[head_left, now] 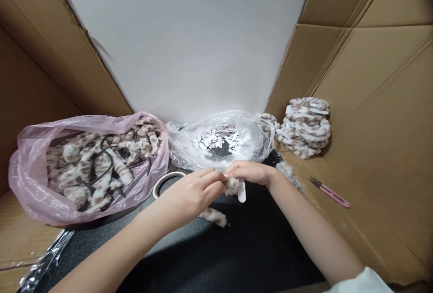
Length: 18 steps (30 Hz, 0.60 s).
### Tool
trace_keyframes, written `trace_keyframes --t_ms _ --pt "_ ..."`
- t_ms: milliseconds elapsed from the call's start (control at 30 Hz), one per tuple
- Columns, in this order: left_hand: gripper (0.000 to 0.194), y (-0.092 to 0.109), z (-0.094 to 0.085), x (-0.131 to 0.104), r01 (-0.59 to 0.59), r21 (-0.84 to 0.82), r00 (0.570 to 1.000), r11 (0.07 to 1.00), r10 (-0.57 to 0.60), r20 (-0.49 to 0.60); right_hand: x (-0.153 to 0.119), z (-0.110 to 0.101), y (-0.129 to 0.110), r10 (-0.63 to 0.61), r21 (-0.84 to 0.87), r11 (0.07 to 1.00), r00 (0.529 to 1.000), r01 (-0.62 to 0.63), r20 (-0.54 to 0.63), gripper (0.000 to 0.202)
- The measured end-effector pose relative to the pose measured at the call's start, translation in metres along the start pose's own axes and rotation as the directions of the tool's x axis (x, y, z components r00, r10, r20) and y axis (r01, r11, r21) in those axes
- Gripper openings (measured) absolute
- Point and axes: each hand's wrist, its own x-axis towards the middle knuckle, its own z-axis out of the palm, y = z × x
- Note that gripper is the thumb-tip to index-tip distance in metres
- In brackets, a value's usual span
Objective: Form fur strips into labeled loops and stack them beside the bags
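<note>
My left hand and my right hand meet over the black work surface, fingers pinched together on a spotted furry strip. A white tag hangs from the strip just under my right hand. Below my left hand, a furry end sticks out towards the right; whether it belongs to the same strip is hidden by the hand. The fingertips cover the exact spot being gripped. Just left of my left hand, a roll of tape lies partly behind the wrist.
At left, a pink plastic bag holds furry pieces and dark cords. A clear bag with many white tags stands behind my hands. Stacked furry pieces and pink thread snips are at right. Cardboard walls flank the surface.
</note>
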Motion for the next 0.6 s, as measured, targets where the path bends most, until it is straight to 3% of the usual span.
trace_keyframes --t_ms 133,233,300,433,600 --pt "0.033 0.001 0.001 0.0 -0.026 0.016 1.0 1.0 0.026 0.003 0.007 0.008 0.007 0.015 0.118 0.993 0.993 -0.029 0.117 0.033" --pt "0.03 0.001 0.003 0.002 -0.012 -0.016 1.0 1.0 0.012 0.006 0.018 0.017 0.014 -0.017 0.29 0.956 0.998 0.033 -0.058 0.021" --pt "0.027 -0.001 0.006 0.003 0.001 -0.036 1.0 0.999 -0.001 0.001 0.021 0.02 0.015 -0.02 0.326 0.941 0.976 0.092 -0.218 0.023" --pt "0.024 -0.01 0.014 0.003 0.015 -0.067 0.999 0.998 -0.018 -0.042 0.016 0.019 0.005 -0.125 0.154 0.967 0.904 0.203 -0.409 0.027" --pt "0.015 -0.019 0.02 0.002 0.016 -0.104 0.978 0.994 -0.038 -0.207 0.007 0.024 -0.011 -0.255 -0.043 0.96 0.801 0.277 -0.542 0.032"
